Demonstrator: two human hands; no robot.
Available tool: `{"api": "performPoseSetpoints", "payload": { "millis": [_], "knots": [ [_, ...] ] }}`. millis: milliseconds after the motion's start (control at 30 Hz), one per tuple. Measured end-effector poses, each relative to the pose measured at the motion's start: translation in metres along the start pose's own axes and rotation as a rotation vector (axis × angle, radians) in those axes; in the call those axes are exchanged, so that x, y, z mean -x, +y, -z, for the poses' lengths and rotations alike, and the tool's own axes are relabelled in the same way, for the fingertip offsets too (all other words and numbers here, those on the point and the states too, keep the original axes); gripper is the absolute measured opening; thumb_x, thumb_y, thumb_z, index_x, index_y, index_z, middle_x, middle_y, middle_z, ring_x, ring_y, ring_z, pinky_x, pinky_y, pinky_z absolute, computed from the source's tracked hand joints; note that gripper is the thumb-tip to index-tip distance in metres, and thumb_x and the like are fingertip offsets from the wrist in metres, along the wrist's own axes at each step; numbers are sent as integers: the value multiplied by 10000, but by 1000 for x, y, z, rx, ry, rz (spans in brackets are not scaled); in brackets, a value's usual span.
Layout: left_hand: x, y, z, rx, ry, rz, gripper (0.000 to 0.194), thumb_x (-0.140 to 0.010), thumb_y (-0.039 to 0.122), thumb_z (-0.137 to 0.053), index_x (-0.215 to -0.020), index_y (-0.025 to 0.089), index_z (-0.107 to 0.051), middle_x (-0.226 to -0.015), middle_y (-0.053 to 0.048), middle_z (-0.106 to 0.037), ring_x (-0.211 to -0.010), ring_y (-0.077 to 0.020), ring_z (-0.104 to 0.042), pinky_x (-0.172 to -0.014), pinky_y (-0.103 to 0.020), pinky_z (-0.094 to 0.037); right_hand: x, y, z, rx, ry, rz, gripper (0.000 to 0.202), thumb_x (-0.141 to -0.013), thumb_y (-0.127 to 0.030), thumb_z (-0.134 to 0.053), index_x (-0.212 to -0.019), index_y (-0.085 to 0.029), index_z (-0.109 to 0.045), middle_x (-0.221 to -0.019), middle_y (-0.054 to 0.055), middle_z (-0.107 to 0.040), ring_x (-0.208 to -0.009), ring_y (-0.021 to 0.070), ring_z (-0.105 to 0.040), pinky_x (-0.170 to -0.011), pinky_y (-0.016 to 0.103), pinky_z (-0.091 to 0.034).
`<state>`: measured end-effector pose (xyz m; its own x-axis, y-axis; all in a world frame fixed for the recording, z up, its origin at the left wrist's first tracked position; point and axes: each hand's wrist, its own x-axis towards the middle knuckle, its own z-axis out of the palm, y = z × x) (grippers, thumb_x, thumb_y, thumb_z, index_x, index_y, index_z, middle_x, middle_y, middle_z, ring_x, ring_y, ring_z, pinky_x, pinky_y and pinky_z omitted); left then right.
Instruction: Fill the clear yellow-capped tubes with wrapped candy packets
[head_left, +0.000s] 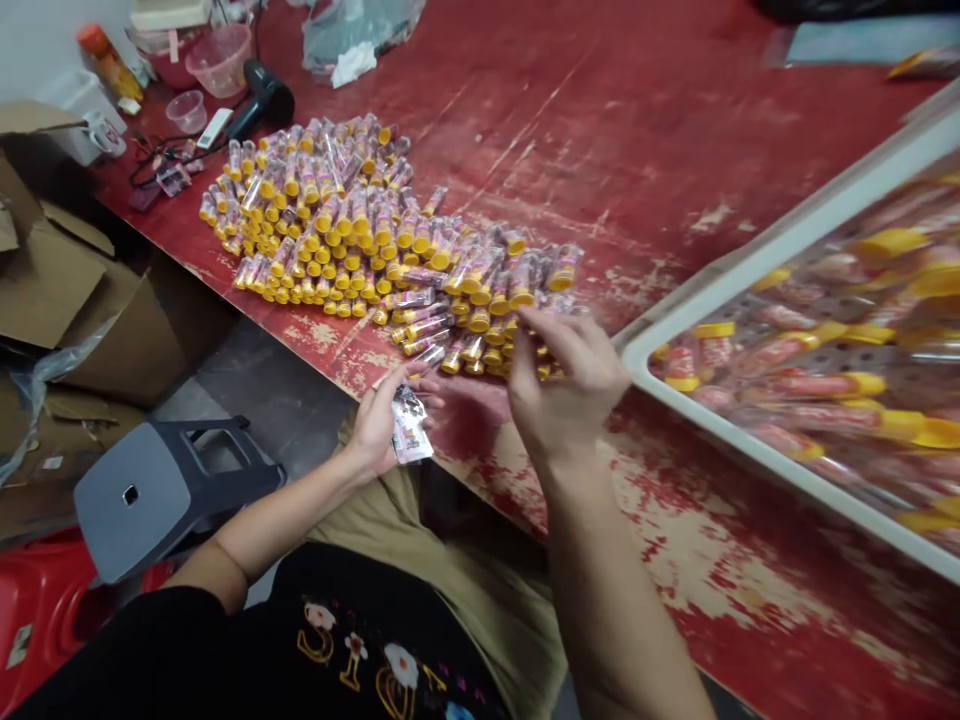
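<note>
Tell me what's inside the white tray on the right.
Yellow-capped tubes, some reddish, lie jumbled inside the white tray. Whatever lies directly beneath them is covered, and the picture's edge cuts off the rest.

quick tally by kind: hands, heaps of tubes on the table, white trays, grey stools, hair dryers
Hands: 2, the left hand and the right hand
Heap of tubes: 1, the single tubes overlap too much to count
White tray: 1
Grey stool: 1
Hair dryer: 1
Total: 6
</note>
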<state>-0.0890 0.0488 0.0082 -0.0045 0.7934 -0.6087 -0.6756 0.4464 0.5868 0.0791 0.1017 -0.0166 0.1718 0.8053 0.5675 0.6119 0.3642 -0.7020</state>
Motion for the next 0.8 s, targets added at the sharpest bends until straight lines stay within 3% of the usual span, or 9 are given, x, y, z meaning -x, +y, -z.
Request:
{"api": "performPoseSetpoints", "payload": {
  "millis": [100, 200, 333, 433, 533, 633, 733, 800],
  "knots": [
    [0, -4, -6, -7, -58, -12, 219, -1064, 249, -507, -1075, 131, -691, -879, -61, -750, -683, -130, -724, -528, -186, -508, 37, -13, 32, -119, 12, -102, 215, -986, -352, -681, -1093, -225, -817, -1010, 82, -808, -912, 203, -752, -903, 396, -622],
    [5, -15, -14, -14, -140, -7, 222, -1082, 250, -498, -1095, 146, -693, -1001, -86, -782, -739, -148, -751, -536, -206, -538, 65, -21, 51, -254, -64, -252, 204, -974, -363, -704, -1067, -220, -817, -998, 74, -810, -887, 182, -754, -867, 365, -626],
    [15, -35, -24, -16, -213, 55, 176, -1059, 242, -578, -1088, 150, -726, -1182, -114, -788, -991, -185, -780, -739, -246, -613, 85, -25, 57, -366, -206, -368, 265, -918, -419, -766, -1090, -222, -809, -1048, 75, -769, -915, 170, -730, -792, 311, -607],
    [23, -48, -30, -5, -196, 63, 167, -1015, 285, -681, -1012, 131, -746, -1154, -126, -796, -1104, -212, -762, -912, -290, -613, 92, -22, 56, -381, -213, -380, 272, -824, -442, -851, -951, -206, -802, -960, 46, -687, -835, 141, -660, -676, 251, -546],
    [30, -55, -31, -16, -191, 122, 277, -933, 398, -795, -983, 130, -743, -1022, -111, -799, -1005, -225, -776, -872, -317, -633, 98, -20, 61, -409, -158, -422, 308, -914, -465, -755, -783, -187, -742, -861, 34, -629, -779, 126, -602, -626, 226, -505],
    [35, -59, -28, -57, -213, 134, 342, -833, 394, -893, -989, 136, -732, -892, -55, -767, -792, -173, -747, -726, -289, -633, 104, -19, 70, -400, -172, -440, 421, -961, -492, -694, -677, -182, -695, -811, 28, -594, -762, 125, -593, -634, 226, -518],
    [39, -66, -26, -146, -181, 76, 388, -713, 323, -975, -893, 127, -693, -823, -8, -723, -667, -116, -681, -647, -248, -599, 109, -17, 77, -435, -176, -503, 323, -909, -500, -758, -815, -191, -746, -882, 31, -664, -763, 129, -631, -656, 243, -553],
    [41, -71, -27, -209, -162, 31, 410, -673, 317, -991, -846, 126, -671, -810, 8, -702, -667, -108, -668, -651, -247, -595, 111, -16, 78, -475, -90, -563, 305, -874, -496, -795, -920, -197, -755, -892, 31, -710, -740, 132, -651, -654, 252, -566]
  ]
}}
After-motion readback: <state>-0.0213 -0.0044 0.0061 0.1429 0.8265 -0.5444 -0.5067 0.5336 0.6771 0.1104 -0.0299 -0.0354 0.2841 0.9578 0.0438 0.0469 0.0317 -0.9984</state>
